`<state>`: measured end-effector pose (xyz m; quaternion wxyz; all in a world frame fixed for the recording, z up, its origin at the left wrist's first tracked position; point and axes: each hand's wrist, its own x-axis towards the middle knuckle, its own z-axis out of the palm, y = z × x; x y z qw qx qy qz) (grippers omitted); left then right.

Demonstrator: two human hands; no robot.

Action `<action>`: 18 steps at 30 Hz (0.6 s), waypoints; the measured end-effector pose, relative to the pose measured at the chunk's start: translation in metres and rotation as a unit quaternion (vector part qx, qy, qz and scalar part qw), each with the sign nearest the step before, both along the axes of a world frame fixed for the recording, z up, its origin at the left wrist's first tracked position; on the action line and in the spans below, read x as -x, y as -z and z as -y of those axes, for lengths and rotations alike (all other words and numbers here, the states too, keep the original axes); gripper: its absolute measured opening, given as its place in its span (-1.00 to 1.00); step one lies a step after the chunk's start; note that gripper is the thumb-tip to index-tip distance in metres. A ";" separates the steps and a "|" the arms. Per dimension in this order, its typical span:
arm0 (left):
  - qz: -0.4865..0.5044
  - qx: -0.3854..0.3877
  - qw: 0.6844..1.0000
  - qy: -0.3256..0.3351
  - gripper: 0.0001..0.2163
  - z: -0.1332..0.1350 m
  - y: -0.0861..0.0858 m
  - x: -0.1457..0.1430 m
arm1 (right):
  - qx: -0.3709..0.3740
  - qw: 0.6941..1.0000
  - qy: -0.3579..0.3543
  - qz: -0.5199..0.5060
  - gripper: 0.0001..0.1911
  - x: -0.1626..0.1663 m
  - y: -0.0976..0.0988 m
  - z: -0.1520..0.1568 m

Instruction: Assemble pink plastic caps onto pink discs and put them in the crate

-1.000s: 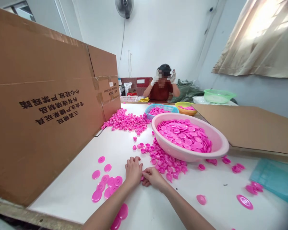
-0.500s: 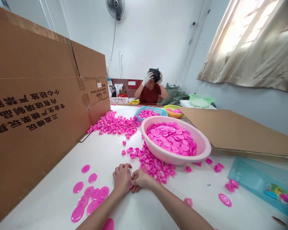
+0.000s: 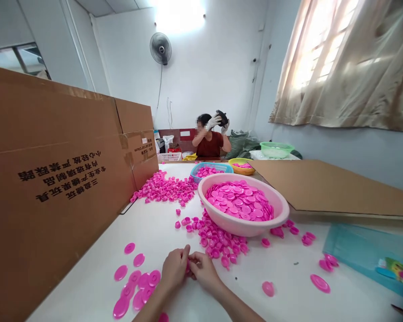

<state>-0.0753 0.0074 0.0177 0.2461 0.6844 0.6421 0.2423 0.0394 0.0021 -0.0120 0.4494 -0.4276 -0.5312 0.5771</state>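
The left hand (image 3: 175, 269) and right hand (image 3: 204, 270) are positioned close together above the white work table (image 3: 282, 273), both closed narrow. Their fingers converge on a small magenta plastic piece (image 3: 188, 269), which is held between them and mostly hidden; its exact shape cannot be determined. Flat round magenta plastic discs (image 3: 138, 260) lie just left of the left hand, several overlapping. A heap of small magenta plastic caps (image 3: 218, 244) lies just beyond the right hand, against the base of a wide pale-pink plastic basin (image 3: 245, 229) filled with magenta discs. A blue plastic basket (image 3: 210, 167) and a yellow plastic bowl (image 3: 242, 169) stand beyond the basin, both containing magenta pieces. A second heap of magenta caps (image 3: 161, 188) lies beside an upright printed brown cardboard sheet (image 3: 53, 188) along the left table edge. A flat brown cardboard sheet (image 3: 325, 188) and a translucent teal plastic sheet (image 3: 362, 250) occupy the right side. At the far end, a seated co-worker (image 3: 210, 145) in white gloves raises both hands to a dark object (image 3: 222, 118) at head height
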 end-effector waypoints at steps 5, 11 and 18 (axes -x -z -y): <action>0.062 -0.096 0.993 -0.015 -0.59 0.002 -0.008 0.001 | -0.051 0.997 -0.017 -0.060 -0.70 0.001 -0.015 0.003; 0.064 -0.115 0.991 -0.012 -0.62 0.000 -0.009 0.002 | -0.036 0.994 -0.012 -0.099 -0.66 0.003 -0.019 0.004; 0.083 -0.115 0.990 -0.013 -0.63 0.000 -0.014 0.000 | -0.034 0.994 -0.015 -0.104 -0.71 0.003 -0.029 0.008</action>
